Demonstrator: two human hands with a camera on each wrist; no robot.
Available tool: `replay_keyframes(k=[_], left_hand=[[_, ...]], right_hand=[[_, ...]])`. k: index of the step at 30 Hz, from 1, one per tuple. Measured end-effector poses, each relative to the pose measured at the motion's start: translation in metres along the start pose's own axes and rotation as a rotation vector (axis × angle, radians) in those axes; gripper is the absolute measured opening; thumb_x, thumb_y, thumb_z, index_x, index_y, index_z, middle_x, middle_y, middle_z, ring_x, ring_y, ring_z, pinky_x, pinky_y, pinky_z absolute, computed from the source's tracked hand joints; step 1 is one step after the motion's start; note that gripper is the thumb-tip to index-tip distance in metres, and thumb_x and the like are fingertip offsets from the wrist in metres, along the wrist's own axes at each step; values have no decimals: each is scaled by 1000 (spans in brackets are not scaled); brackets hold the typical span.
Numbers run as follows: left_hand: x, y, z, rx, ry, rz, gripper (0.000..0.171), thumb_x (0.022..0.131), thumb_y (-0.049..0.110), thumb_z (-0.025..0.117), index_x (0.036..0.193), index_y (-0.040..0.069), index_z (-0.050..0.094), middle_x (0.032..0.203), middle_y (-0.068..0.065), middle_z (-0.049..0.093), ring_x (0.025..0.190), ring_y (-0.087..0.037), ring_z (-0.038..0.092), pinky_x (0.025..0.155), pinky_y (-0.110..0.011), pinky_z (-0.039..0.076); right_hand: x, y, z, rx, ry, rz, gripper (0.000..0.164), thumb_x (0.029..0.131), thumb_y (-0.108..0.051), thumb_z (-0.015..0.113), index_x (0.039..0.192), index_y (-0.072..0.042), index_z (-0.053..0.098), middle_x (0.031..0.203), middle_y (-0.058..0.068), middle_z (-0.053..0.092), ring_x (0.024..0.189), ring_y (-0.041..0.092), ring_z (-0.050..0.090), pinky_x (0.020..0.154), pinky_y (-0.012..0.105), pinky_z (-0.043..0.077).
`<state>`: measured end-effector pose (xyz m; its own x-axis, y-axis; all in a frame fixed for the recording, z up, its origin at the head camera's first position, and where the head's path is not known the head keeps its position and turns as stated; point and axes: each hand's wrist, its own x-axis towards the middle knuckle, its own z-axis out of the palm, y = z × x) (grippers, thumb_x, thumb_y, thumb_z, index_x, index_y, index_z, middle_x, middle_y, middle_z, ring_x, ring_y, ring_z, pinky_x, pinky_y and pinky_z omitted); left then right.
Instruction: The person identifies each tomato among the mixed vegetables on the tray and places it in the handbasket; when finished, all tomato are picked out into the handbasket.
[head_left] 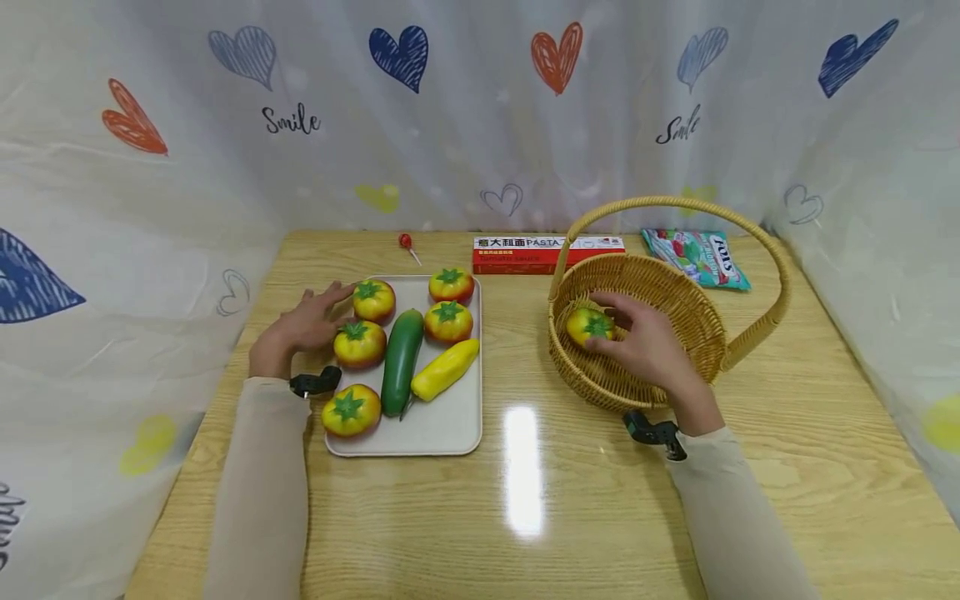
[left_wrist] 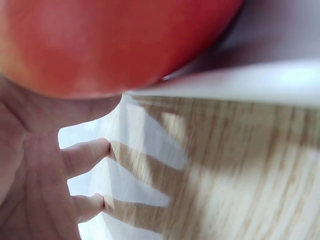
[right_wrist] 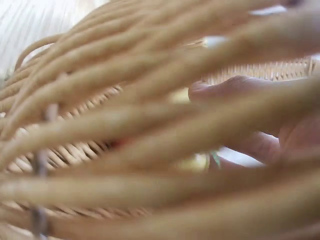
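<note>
Yellow tomato (head_left: 582, 325) is likely being placed, right hand (head_left: 651, 346) apparently pinching it inside the basket (head_left: 581, 375), release needing loosened fingers.

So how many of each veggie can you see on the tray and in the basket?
Red-and-yellow tomatoes: 6 (5 on the tray, 1 in the basket)
Green cucumber: 1
Yellow pepper: 1
Total: 8
</note>
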<state>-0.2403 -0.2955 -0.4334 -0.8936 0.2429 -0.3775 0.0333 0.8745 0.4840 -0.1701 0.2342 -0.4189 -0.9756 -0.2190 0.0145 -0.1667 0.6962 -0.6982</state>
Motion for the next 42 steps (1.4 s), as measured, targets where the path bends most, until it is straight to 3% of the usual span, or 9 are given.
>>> replay_keyframes(k=[4,8,17,24,29,33,39,42], left_hand=[[1,0,1,-11,-1,-6,72,114,39,55,176,17,26,183,-24,1,162,-64,-14,115,-94,-5],[2,0,1,-18,0,-3,72,114,38,55,175,16,26,183,-25,1,161,-65,-14,113,-96,-8],[0,0,-1,-18,0,-9,71,114,37,55,176,15,25,183,-25,0,161,-65,-15,113,-95,-8],[-2,1,-1,-27,-5,-17,72,114,38,55,176,18,25,183,-23,0,162,-63,-16,114,-94,-9],[-1,2,0,-25,-2,-11,72,114,38,55,176,17,24,183,-24,0,162,-63,-16,112,-95,-10],[0,1,0,-17,2,-9,72,114,39,55,176,17,24,183,-24,1,162,-64,-15,113,-95,-8],[3,-1,1,-16,0,-15,73,114,40,55,176,19,25,183,-23,0,162,-63,-15,113,-95,-8],[3,-3,1,-18,0,-15,73,114,40,56,176,19,24,183,-24,0,162,-63,-16,113,-95,-8]], right_hand=[[-4,-5,-4,15,42,-22,66,97,-20,86,156,-11,60,155,24,62,139,50,63,115,62,53],[-8,-21,-5,75,89,-110,63,96,-23,88,153,-16,64,152,14,68,138,41,67,116,55,54],[8,-76,14,279,-7,-319,63,93,-21,91,151,-18,67,151,2,70,141,28,66,120,52,51],[33,-97,49,547,-80,-413,63,92,-20,91,149,-8,68,151,15,69,143,28,65,122,42,50],[50,-104,70,629,-117,-415,65,94,-33,90,148,-4,68,151,17,69,142,28,66,121,38,51],[61,-106,85,620,-127,-381,61,95,-26,89,148,-5,69,151,16,69,142,30,66,122,40,50],[74,-102,108,517,-132,-286,67,92,-22,92,149,0,66,153,19,67,143,39,64,122,56,48],[78,-100,117,446,-119,-227,68,91,-26,94,149,-2,67,151,17,69,143,38,64,121,55,50]])
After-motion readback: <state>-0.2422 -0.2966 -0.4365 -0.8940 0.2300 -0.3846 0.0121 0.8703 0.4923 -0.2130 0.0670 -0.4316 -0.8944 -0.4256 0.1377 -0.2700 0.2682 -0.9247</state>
